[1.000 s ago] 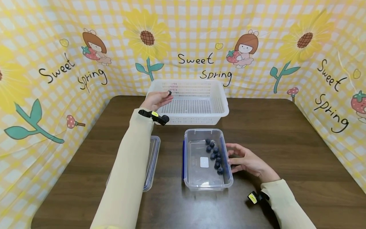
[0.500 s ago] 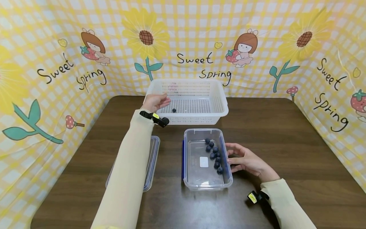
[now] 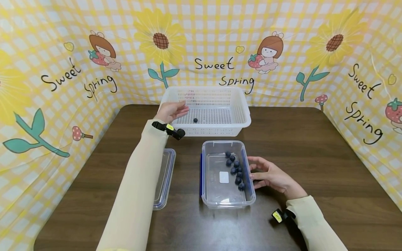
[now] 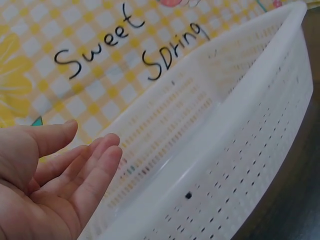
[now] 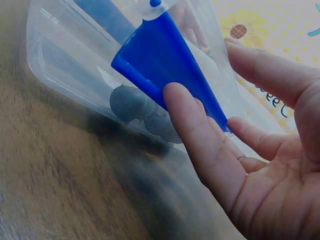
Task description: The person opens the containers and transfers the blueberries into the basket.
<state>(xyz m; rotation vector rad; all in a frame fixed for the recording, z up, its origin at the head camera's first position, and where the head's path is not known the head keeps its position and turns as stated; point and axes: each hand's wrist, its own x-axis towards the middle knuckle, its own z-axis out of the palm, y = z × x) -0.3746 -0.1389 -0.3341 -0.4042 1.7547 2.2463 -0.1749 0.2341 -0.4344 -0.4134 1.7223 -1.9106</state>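
Observation:
My left hand (image 3: 172, 111) hovers over the left end of a white perforated basket (image 3: 216, 131). Its fingers are loosely extended and hold nothing, as the left wrist view also shows. A single blueberry (image 3: 195, 120) lies on the basket floor, just below and right of the fingertips. In front of the basket, a clear plastic box (image 3: 216, 198) contains several blueberries (image 3: 237, 170), mostly along its right side. My right hand (image 3: 273, 176) rests against the box's right wall, its spread fingers at the blue clip (image 5: 165, 60) in the right wrist view.
A clear lid (image 3: 166, 181) lies on the brown wooden table (image 3: 301, 139), partly hidden under the left forearm. Behind the basket hangs a yellow checked cloth (image 3: 207, 35), which also runs along both sides.
My left hand has released a blueberry, which dropped into the basket and then rolled a little to the right. The right hand and the box stay in place.

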